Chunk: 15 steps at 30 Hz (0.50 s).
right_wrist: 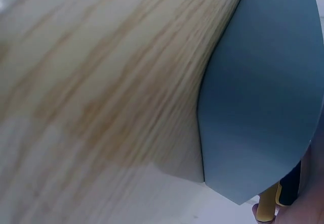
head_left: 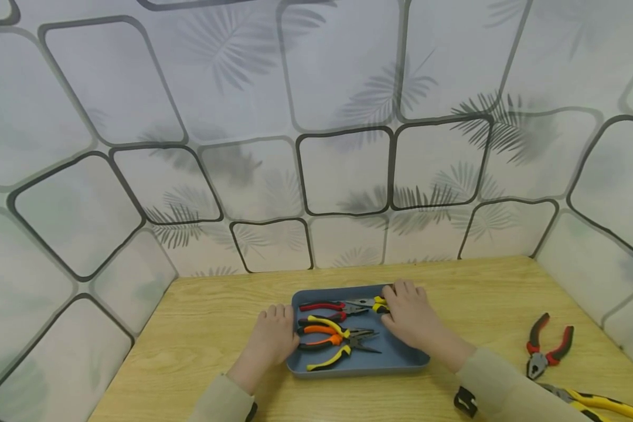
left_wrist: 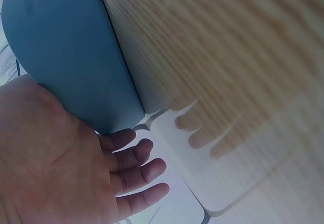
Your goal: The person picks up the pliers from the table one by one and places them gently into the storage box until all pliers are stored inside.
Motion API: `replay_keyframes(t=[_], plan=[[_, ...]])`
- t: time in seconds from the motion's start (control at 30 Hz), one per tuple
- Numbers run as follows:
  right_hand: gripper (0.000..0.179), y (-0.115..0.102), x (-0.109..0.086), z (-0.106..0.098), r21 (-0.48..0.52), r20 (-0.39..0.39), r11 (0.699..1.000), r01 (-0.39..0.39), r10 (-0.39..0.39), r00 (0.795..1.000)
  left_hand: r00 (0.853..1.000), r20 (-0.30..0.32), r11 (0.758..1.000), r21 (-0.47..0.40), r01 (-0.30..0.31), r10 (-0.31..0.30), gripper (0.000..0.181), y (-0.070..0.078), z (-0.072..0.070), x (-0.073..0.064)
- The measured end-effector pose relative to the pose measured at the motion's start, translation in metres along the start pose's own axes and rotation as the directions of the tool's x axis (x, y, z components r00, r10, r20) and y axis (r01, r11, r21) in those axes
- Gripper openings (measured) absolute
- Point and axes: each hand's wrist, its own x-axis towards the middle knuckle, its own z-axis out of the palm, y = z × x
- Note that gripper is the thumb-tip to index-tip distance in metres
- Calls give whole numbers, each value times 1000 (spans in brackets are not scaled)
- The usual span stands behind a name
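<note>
Shows the left grip (left_wrist: 55,153) with palm against the edge of the blue tray (left_wrist: 76,47) and four fingers (left_wrist: 142,176) slightly parted and loosely bent, near the glossy, wood-grained bench (left_wrist: 217,42) mirroring the fingertips in blurred form.

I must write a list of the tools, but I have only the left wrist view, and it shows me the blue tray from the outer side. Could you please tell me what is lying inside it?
Observer: In the head view, several pliers with red, orange and yellow handles lie inside the blue tray.
Operator: Thank you. The right hand is not in my picture; may I know what it is doing?
Observer: The right hand holds the yellow-handled pliers by their handles, near the far right corner of the tray.
</note>
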Motion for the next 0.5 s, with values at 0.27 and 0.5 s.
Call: replay_keyframes(t=[0.27, 0.5], plan=[[17, -2, 4, 3, 7, -1, 1000, 17, -17, 1000, 1000, 20, 1000, -12, 11, -10, 41, -2, 7, 4], [18, -4, 7, 8, 11, 17, 1000, 21, -21, 1000, 1000, 20, 1000, -3, 12, -11, 43, -2, 7, 3]])
